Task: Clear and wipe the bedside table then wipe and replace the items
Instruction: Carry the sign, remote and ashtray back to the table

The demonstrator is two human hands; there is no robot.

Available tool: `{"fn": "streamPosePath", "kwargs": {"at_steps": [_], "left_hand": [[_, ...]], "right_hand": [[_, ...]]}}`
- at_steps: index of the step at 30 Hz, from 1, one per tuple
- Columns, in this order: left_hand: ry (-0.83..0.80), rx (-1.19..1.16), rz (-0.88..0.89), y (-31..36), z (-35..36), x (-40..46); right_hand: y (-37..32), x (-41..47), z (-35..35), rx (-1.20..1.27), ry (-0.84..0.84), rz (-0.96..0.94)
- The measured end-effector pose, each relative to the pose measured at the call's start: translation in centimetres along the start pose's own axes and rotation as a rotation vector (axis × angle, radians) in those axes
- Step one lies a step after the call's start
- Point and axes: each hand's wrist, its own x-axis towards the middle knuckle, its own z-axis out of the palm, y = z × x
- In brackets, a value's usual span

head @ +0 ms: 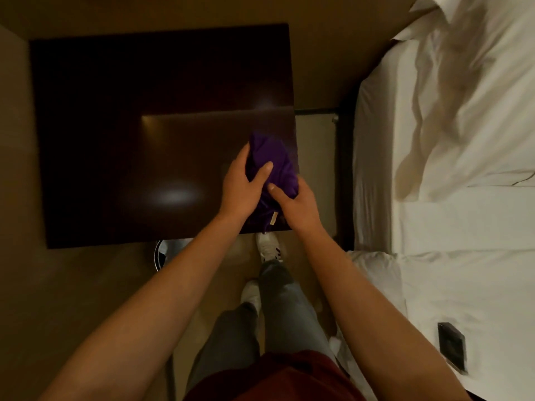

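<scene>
A bunched purple cloth [275,160] lies over the near right corner of the dark wooden bedside table [130,140]. My left hand [244,183] grips the cloth from the left, thumb across its top. My right hand [298,204] grips its lower right part, thumb on the fabric. A small pale tag hangs from the cloth near my wrists. Nothing else stands on the tabletop, which shows two glare spots.
A bed [448,169] with rumpled white sheets fills the right side, a narrow gap between it and the table. A small dark flat object [452,345] lies on the bed at the lower right. A round bin [162,254] peeks out under the table's near edge. My feet stand on the floor below.
</scene>
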Motion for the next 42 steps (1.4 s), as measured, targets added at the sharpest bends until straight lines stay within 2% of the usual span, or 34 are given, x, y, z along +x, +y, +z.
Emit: {"fn": "streamPosePath", "kwargs": {"at_steps": [4, 8, 11, 13, 17, 20, 25, 29, 36, 39, 42], "left_hand": [[0.032, 0.125, 0.001, -1.3, 0.3, 0.5], [0.088, 0.189, -0.016, -1.7, 1.2, 0.8], [0.104, 0.233, -0.015, -1.7, 1.6, 0.8], [0.134, 0.272, 0.001, -1.6, 1.7, 0.2], [0.184, 0.428, 0.168, -0.7, 0.8, -1.3], [0.155, 0.468, 0.307, 0.6, 0.4, -2.7], [0.044, 0.459, 0.574, 3.5, 2.3, -6.3], [-0.129, 0.46, 0.776, 5.5, 6.4, -10.0], [-0.488, 0.494, 1.047, 6.9, 16.8, -19.1], [-0.622, 0.575, 1.144, 6.6, 21.7, -22.9], [-0.725, 0.695, 1.177, 6.0, 26.1, -26.3]], "right_hand": [[0.6, 0.4, 1.1, -0.196, 0.055, 0.034], [1.1, 0.0, 1.0, -0.4, 0.186, -0.009], [1.1, -0.3, 0.9, -0.609, 0.225, -0.018], [1.1, -0.8, 0.4, -0.658, 0.242, -0.033], [1.2, -2.2, -0.9, -0.662, 0.305, -0.074], [0.9, -3.9, -2.3, -0.613, 0.39, -0.092], [0.6, -9.8, -5.8, -0.474, 0.573, -0.146], [2.5, -16.2, -9.5, -0.316, 0.746, -0.173], [9.8, -27.7, -17.1, -0.122, 0.999, -0.058], [13.6, -32.0, -19.9, -0.077, 1.108, 0.016], [17.4, -35.4, -21.8, -0.017, 1.147, 0.081]]}}
